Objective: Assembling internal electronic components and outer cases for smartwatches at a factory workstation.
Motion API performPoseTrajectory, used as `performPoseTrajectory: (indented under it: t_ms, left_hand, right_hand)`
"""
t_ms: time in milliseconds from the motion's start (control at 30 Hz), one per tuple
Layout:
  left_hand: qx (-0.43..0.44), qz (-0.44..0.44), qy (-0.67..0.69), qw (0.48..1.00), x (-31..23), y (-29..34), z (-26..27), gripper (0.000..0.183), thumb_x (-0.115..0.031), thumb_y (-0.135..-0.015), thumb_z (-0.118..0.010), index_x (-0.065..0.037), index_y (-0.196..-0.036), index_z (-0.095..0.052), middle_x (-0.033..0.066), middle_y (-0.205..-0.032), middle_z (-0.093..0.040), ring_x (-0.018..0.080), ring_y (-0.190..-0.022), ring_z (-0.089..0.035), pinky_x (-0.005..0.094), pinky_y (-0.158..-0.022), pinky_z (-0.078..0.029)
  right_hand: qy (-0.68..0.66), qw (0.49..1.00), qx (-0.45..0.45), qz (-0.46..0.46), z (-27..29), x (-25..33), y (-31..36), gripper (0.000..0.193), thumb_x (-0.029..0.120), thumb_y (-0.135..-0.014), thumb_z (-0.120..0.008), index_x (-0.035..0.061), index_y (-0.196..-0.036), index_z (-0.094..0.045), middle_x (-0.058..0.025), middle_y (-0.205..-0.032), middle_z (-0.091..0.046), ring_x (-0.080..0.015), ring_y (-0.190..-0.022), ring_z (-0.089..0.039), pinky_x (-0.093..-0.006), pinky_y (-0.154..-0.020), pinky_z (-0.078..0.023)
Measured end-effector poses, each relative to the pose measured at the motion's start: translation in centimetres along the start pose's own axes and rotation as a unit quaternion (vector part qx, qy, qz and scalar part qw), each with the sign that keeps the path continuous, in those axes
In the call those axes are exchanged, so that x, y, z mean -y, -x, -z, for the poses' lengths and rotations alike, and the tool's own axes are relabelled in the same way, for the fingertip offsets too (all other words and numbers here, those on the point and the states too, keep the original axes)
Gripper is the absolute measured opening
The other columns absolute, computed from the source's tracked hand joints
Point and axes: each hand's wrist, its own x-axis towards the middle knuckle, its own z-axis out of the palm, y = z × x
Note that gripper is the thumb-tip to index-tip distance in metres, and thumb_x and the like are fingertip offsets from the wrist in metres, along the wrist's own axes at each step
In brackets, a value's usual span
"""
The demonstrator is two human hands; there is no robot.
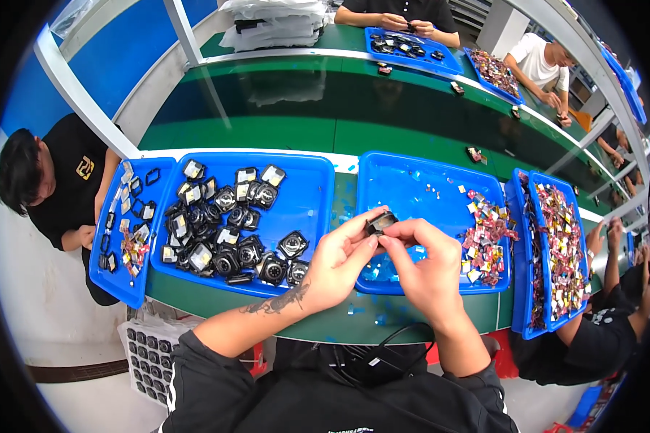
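Here, left hand [337, 261] and right hand [432, 263] held a black case [383, 222] clamped in their fingertip grip, at the left's two o'clock, the right's ten.

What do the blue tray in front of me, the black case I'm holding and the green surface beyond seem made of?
Blue tray: probably moulded plastic, semi-gloss; even colour, rounded corners.
Black case: perhaps plastic or metal; its dark, shiny look leaves that open.
Green surface: glossy, perhaps vinyl; it mirrors the white stack.
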Motion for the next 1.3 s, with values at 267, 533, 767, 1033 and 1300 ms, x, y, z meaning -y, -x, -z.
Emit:
performPoseTrajectory:
  t_ms: [267,533,767,1033,1300]
  left_hand:
    - [0.038,0.016,-0.060,0.997,-0.7,0.2,0.2,0.043,-0.007,-0.100,-0.046,0.004,-0.141,-0.039,0.0120,-0.131,-0.054,0.0158,-0.119,-0.053,0.0304,-0.100,-0.044]
    - [0.040,0.011,-0.052,0.998,-0.2,0.4,0.1,0.044,-0.007,-0.100,-0.047,0.003,-0.142,-0.039,0.0104,-0.127,-0.056,0.0134,-0.113,-0.054,0.0279,-0.097,-0.045]
    - [0.055,0.021,-0.090,0.994,-0.4,0.4,0.3,0.043,-0.007,-0.100,-0.044,0.005,-0.141,-0.038,0.0140,-0.135,-0.051,0.0200,-0.122,-0.052,0.0342,-0.103,-0.044]
    - [0.060,-0.008,-0.120,0.991,-0.6,0.6,0.1,0.043,-0.007,-0.100,-0.045,0.004,-0.142,-0.038,0.0112,-0.130,-0.055,0.0126,-0.118,-0.051,0.0263,-0.100,-0.041]
    - [0.015,-0.028,-0.028,0.999,-0.1,-0.1,-0.4,0.042,-0.007,-0.101,-0.043,0.006,-0.140,-0.037,0.0157,-0.133,-0.052,0.0210,-0.119,-0.054,0.0341,-0.100,-0.047]
  right_hand:
    - [-0.024,0.997,0.040,-0.056,1.0,0.9,-0.3,0.007,-0.003,-0.081,-0.068,-0.0021,-0.087,-0.067,-0.0113,-0.079,-0.069,-0.0176,-0.070,-0.067,-0.0274,-0.063,-0.052]
    - [0.034,0.997,0.049,-0.044,1.6,1.1,-0.4,0.006,0.004,-0.079,-0.070,0.0039,-0.085,-0.068,-0.0086,-0.077,-0.069,-0.0224,-0.067,-0.066,-0.0329,-0.069,-0.047]
    - [0.048,0.995,0.076,-0.038,2.0,0.8,-0.6,0.002,0.007,-0.081,-0.069,0.0074,-0.083,-0.069,-0.0037,-0.074,-0.069,-0.0184,-0.064,-0.064,-0.0385,-0.087,-0.041]
    - [0.075,0.994,0.085,-0.006,2.3,0.6,-1.0,0.016,0.010,-0.075,-0.074,0.0073,-0.073,-0.059,-0.0021,-0.065,-0.061,-0.0196,-0.063,-0.059,-0.0406,-0.085,-0.042]
    - [-0.048,0.994,0.016,-0.093,1.7,-0.5,-0.5,0.024,0.009,-0.073,-0.078,0.0017,-0.082,-0.057,-0.0051,-0.076,-0.058,-0.0177,-0.073,-0.056,-0.0326,-0.070,-0.047]
